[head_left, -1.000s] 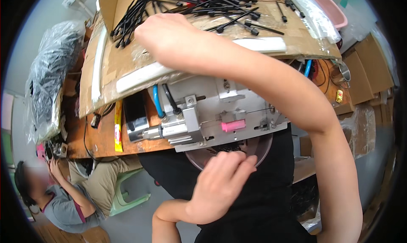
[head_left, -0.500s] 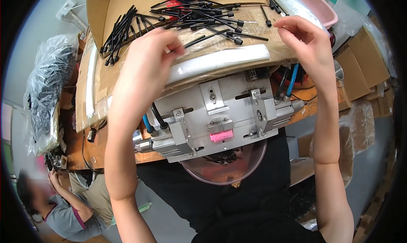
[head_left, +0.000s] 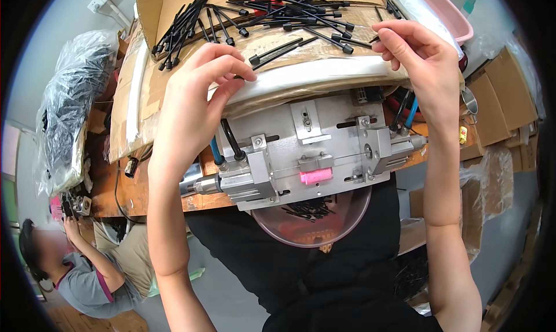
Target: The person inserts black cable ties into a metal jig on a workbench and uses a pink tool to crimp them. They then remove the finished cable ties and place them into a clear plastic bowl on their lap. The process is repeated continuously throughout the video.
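My left hand point(head_left: 200, 94) is at the near edge of the cardboard, thumb and forefinger pinched on the dark end of a thin black rod. Opposite it on the right, my right hand point(head_left: 425, 57) pinches the tip of another black rod between thumb and fingertips. Between the hands, more black rods with knobbed ends point(head_left: 324, 28) lie in a loose heap on the cardboard sheet point(head_left: 231, 109). Below them sits a metal fixture point(head_left: 295, 149) with a clamp block on each side and a pink piece point(head_left: 316, 175) at its front middle. Neither hand touches the fixture.
A translucent bowl point(head_left: 263, 230) holding black pieces sits under the fixture's front edge. Blue and black air hoses point(head_left: 233, 141) rise beside the clamps. A plastic-wrapped bundle point(head_left: 75, 112) stands at left, near another person point(head_left: 90, 285). Cardboard boxes point(head_left: 498, 100) stand at right.
My left hand has moved slightly right and its fingers have closed on a rod end. My right fingers have come down onto a rod tip. The whole view has shifted a little.
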Available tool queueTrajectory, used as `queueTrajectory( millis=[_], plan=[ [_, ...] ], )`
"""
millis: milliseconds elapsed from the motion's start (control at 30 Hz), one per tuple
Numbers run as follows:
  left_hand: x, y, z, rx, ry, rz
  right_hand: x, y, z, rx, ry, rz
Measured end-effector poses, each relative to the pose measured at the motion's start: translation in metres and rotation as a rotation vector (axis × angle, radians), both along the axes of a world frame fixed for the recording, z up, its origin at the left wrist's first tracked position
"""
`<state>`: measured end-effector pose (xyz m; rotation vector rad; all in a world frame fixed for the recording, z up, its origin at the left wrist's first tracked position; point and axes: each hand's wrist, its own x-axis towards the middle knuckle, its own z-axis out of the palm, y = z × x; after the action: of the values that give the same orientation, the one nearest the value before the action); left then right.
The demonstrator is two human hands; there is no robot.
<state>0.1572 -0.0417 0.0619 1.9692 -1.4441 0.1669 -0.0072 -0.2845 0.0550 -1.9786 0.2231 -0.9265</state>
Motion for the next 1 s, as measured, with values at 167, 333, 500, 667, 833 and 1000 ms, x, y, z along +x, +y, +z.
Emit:
queueTrajectory(
  millis=[167, 333, 500, 667, 833, 1000],
  plan=[
    [-0.043, 0.004, -0.019, -0.167, -0.263, 0.109, -0.022, 0.008, 0.000, 0.017, -0.075, -0.071],
    [-0.147, 0.035, -0.087, -0.019, -0.191, 0.126, -0.053, 0.020, -0.011, 0.045, -0.115, -0.066],
    [-0.188, 0.017, -0.118, 0.177, -0.164, 0.242, -0.073, 0.025, -0.017, 0.077, -0.103, -0.058],
    [-0.182, 0.004, -0.121, 0.274, -0.238, 0.300, -0.085, 0.029, -0.021, 0.096, -0.108, -0.085],
    [-0.182, 0.002, -0.118, 0.330, -0.271, 0.303, -0.091, 0.033, -0.025, 0.130, -0.107, -0.082],
    [-0.183, 0.003, -0.112, 0.362, -0.244, 0.300, -0.095, 0.037, -0.030, 0.113, -0.091, -0.074]
  ],
)
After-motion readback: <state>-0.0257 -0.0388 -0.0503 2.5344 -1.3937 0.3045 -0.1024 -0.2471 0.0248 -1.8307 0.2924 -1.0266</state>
